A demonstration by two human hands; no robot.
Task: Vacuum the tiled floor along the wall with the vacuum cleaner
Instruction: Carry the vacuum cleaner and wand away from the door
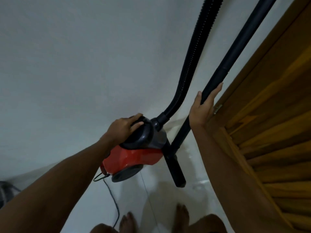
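A red and dark grey canister vacuum cleaner point(134, 153) stands on the white tiled floor point(134, 199) against the white wall point(84, 56). My left hand point(124, 126) grips the handle on top of its body. A ribbed black hose point(190, 64) rises from its front and leaves the frame at the top. The black rigid tube point(235, 52) leans upright beside it, its floor nozzle point(175, 172) resting on the tiles. My right hand point(203, 106) touches the tube with the thumb on one side and the fingers stretched along the other.
A slatted wooden door point(269, 132) and its frame fill the right side, close to my right arm. The black power cord point(112, 195) trails from the vacuum's rear toward my bare feet point(181, 214). A dark object point(6, 192) sits at the left edge.
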